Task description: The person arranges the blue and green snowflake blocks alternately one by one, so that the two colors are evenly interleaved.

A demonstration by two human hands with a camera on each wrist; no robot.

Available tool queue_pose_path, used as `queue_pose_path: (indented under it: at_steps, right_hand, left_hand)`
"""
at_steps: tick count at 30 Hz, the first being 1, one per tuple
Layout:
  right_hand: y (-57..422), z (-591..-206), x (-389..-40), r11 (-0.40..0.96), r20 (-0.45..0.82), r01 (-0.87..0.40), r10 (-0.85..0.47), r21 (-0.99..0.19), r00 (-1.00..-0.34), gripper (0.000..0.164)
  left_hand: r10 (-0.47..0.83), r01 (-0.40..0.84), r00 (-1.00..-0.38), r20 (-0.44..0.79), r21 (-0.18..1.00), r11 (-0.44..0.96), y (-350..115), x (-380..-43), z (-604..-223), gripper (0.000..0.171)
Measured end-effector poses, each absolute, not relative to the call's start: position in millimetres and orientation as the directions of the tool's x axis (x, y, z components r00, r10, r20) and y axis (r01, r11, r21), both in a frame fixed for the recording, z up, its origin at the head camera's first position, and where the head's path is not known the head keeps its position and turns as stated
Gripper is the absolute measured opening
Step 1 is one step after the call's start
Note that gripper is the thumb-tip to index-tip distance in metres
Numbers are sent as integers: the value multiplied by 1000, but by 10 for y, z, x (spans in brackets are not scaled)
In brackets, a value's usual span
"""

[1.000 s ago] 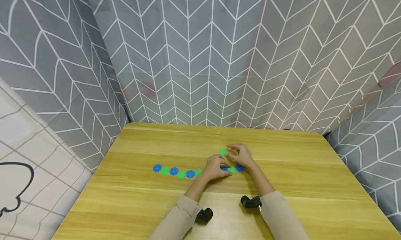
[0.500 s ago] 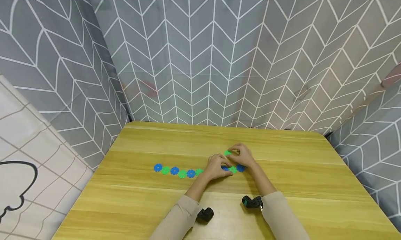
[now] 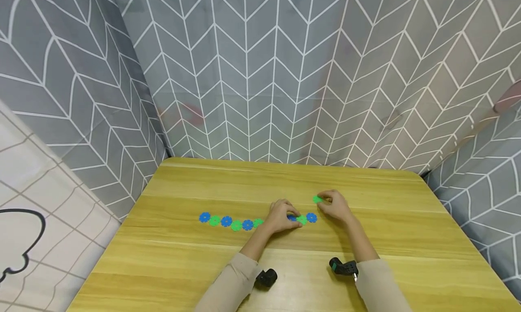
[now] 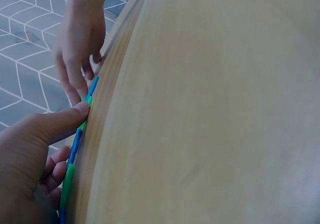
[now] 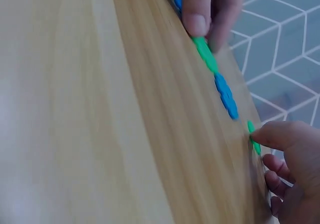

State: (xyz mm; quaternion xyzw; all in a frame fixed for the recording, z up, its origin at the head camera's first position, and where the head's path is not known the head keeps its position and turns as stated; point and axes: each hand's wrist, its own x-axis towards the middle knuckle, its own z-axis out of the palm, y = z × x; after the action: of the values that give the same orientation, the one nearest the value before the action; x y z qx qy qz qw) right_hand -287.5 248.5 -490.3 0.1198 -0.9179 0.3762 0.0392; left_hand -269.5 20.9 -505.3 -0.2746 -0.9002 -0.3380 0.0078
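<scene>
A row of blue and green notched plastic discs [image 3: 226, 221], shaped like snowflakes, lies across the tabletop, edges meeting or overlapping. My left hand [image 3: 278, 218] covers part of the row, thumb and fingers pinching a green disc [image 3: 301, 220] near its right end. The end piece is a blue disc [image 3: 311, 217], uncovered in the head view. Behind and to the right of it, my right hand [image 3: 335, 206] holds a loose green disc [image 5: 253, 134] between thumb and fingers. A small gap separates this disc from the blue one in the right wrist view.
The wooden table [image 3: 163, 262] ends at a back edge against a grey patterned curtain [image 3: 252, 77]. Black wrist cameras [image 3: 266, 278] sit at both sleeves, low over the tabletop. A white tiled-pattern cloth [image 3: 36, 181] hangs at the left.
My right hand first closes on the loose green disc behind the row, then carries it to the right, past the blue end disc. My left hand stays in place on the row.
</scene>
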Motion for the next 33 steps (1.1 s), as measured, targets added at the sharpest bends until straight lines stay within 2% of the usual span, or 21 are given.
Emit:
queue_pose_path:
  at_steps: [10, 18, 33]
  right_hand:
    - [2645, -4885, -2811, 697, 151, -231, -176, -679, -973, 26]
    - [2662, -4881, -2746, 693, 91, -159, -134, -703, -987, 25]
    - [2683, -4975, -2708, 686, 142, -185, -120, -704, -983, 24]
  left_hand:
    - [499, 525, -837, 227, 590, 613, 210, -2695, -5068, 25]
    - [500, 524, -838, 218, 582, 622, 214, -2705, -5067, 25]
    - [504, 531, -834, 223, 572, 625, 216, -2710, -5079, 26]
